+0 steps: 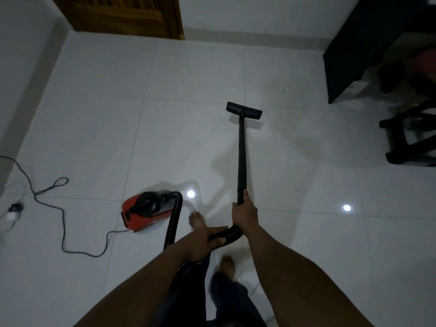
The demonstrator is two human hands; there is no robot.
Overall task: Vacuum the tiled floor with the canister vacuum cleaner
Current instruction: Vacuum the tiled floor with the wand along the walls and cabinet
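We stand barefoot on the glossy white floor [94,138]. The red vacuum [146,214] sits just left of our feet [198,220], its cord [63,232] snaking away leftward near a plug [14,210]. The nozzle [244,110] rests flat ahead. A dark cabinet [342,62] and a stool [405,142] stand at the right.

a home room: glossy white floor tiles [165,128], wooden door [122,15], dark furniture [354,55]

White tiled floor [94,114], wooden door [118,15], black desk [342,67].

Dim; glare spots [190,193] on floor [141,128]; edges bowed.
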